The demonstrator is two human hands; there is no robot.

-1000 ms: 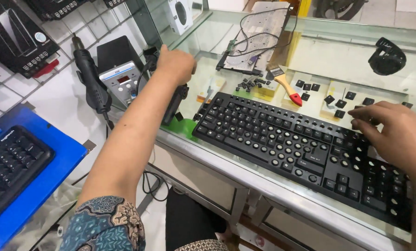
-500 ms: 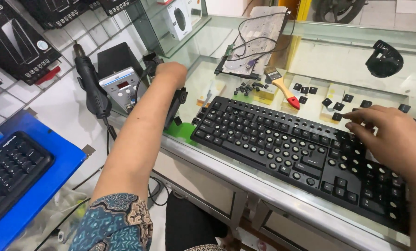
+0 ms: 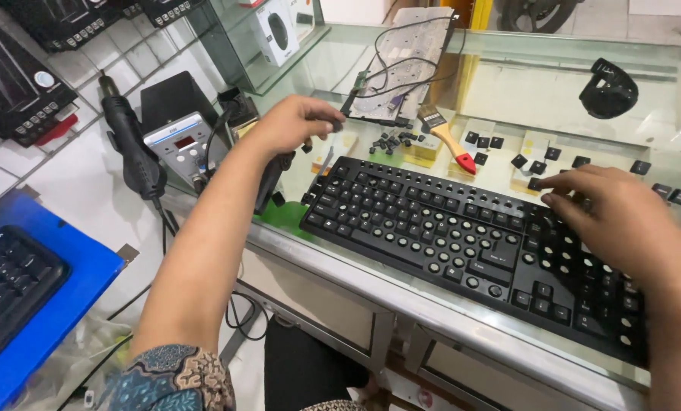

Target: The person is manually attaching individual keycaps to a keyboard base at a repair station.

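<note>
Two hands over a black keyboard [image 3: 462, 228] lying on the glass counter [image 3: 432, 304], many keycaps off, white stems showing.

Right hand [image 3: 622, 221]: spread flat over the keyboard's right end, fingertips [image 3: 553, 186] at the far edge, pinching or touching a loose black keycap [image 3: 536, 183]. Can't tell which, too small. Not gripping the keyboard itself.

Left hand [image 3: 295, 122]: extended past the keyboard's far left corner, fingers curled loosely, hovering. Can't tell whether it holds anything; something small and dark sits under the fingertips. Hands are well apart.

Around them:
- loose keycaps [image 3: 538, 156] scattered on the glass beyond the keyboard's far edge, plus a small pile [image 3: 393, 141] nearer the left hand
- brush [image 3: 447, 137] with wooden handle and red tip, lying between pile and scattered caps
- keyboard backplate with wires [image 3: 401, 68], far side, left of centre
- hot-air station [image 3: 177, 141] at the counter's left end, its black handpiece [image 3: 131, 144] upright just beside it
- black mouse-like object [image 3: 610, 87] far right
- second black keyboard on blue box [image 3: 20, 297], near left, well apart from the counter
</note>
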